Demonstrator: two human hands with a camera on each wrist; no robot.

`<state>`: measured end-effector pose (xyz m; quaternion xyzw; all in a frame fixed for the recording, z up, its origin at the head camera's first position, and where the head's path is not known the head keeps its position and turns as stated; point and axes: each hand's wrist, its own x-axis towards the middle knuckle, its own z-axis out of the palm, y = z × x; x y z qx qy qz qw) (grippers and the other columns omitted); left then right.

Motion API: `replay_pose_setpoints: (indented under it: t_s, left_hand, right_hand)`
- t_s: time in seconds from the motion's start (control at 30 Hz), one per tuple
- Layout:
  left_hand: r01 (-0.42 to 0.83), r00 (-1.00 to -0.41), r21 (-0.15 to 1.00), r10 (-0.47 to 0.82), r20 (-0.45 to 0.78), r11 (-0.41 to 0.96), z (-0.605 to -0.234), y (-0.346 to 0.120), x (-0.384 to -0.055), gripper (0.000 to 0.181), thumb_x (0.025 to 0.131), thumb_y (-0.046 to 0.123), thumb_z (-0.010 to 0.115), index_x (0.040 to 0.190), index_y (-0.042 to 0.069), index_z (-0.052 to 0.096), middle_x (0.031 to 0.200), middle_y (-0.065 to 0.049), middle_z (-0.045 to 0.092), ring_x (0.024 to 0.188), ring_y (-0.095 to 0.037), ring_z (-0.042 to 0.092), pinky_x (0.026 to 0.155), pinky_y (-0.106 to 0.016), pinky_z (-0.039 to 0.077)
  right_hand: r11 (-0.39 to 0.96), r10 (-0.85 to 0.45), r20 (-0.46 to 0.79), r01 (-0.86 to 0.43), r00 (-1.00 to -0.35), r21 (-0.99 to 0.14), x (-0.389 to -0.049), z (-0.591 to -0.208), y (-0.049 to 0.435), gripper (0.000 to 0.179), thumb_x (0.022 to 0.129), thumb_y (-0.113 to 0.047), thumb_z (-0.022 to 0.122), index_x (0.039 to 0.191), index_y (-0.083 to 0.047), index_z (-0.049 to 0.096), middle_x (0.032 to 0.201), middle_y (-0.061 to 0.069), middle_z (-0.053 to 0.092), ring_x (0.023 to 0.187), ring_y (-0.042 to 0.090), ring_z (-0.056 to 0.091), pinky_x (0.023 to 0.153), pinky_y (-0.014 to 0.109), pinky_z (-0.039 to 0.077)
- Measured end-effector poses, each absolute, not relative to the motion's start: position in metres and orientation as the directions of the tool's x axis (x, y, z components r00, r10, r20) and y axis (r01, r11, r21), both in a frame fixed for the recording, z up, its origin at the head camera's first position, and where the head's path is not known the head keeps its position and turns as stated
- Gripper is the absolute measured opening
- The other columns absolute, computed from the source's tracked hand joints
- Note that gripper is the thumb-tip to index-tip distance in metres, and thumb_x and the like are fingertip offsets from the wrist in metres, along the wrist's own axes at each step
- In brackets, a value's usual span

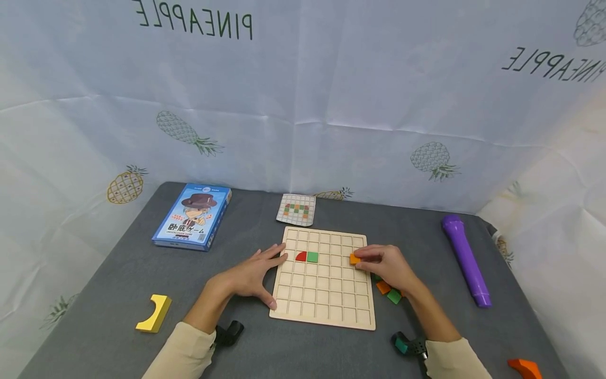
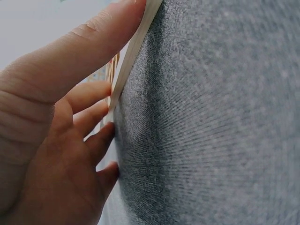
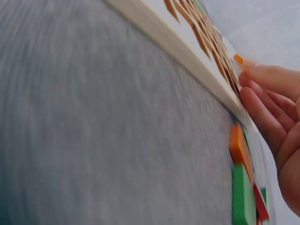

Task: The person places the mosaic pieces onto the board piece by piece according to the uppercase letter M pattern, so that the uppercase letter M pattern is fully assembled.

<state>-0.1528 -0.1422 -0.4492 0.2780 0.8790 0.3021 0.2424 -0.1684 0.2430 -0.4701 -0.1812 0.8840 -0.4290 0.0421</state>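
A pale wooden grid board (image 1: 322,310) lies on the grey table. My left hand (image 1: 246,276) rests against the board's left edge, fingers spread, with thumb and fingertips touching the rim. Between thumb and fingers, my right hand (image 1: 390,266) pinches a small orange tile (image 1: 354,259) over the board's right columns. A red quarter-round tile (image 1: 301,257) sits in a cell toward the upper left, with a green square tile (image 1: 312,257) right beside it. Loose tiles, among them an orange one (image 3: 240,149) and a green one (image 3: 241,197), lie off the board's right edge, partly under the right hand.
Behind the board is a card (image 1: 295,209) printted with a coloured grid pattern. A blue game box (image 1: 193,216) lies at back left, a yellow arched block (image 1: 155,314) at front left. On the right are a purple stick (image 1: 466,260) and an orange block (image 1: 524,367). A pineapple-print cloth hangs behind.
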Motion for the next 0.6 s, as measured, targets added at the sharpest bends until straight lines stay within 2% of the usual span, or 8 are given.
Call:
replay_pose_setpoints:
  t_s: [0.2, 0.6]
  left_hand:
    - [0.342, -0.73, 0.666, 0.633, -0.255, 0.663, -0.45, -0.142, -0.152, 0.117, 0.069, 0.035, 0.095, 0.161, 0.006, 0.03, 0.174, -0.012, 0.009, 0.162, -0.037, 0.007, 0.128, -0.065, 0.006]
    - [0.344, -0.734, 0.662, 0.63, -0.253, 0.666, -0.452, -0.142, -0.152, 0.117, 0.068, 0.036, 0.095, 0.161, 0.006, 0.031, 0.174, -0.011, 0.01, 0.162, -0.038, 0.008, 0.128, -0.065, 0.008]
  right_hand:
    - [0.558, -0.378, 0.147, -0.352, -0.914, -0.752, -0.171, -0.474, 0.223, 0.027, 0.085, -0.02, 0.083, 0.111, -0.013, 0.081, 0.115, 0.01, 0.078, 0.102, 0.014, 0.074, 0.079, 0.021, 0.061]
    - [0.564, -0.411, 0.142, -0.373, -0.901, -0.737, -0.173, -0.474, 0.195, 0.025, 0.085, -0.022, 0.084, 0.109, -0.017, 0.081, 0.111, 0.001, 0.079, 0.104, 0.018, 0.073, 0.085, 0.024, 0.06]
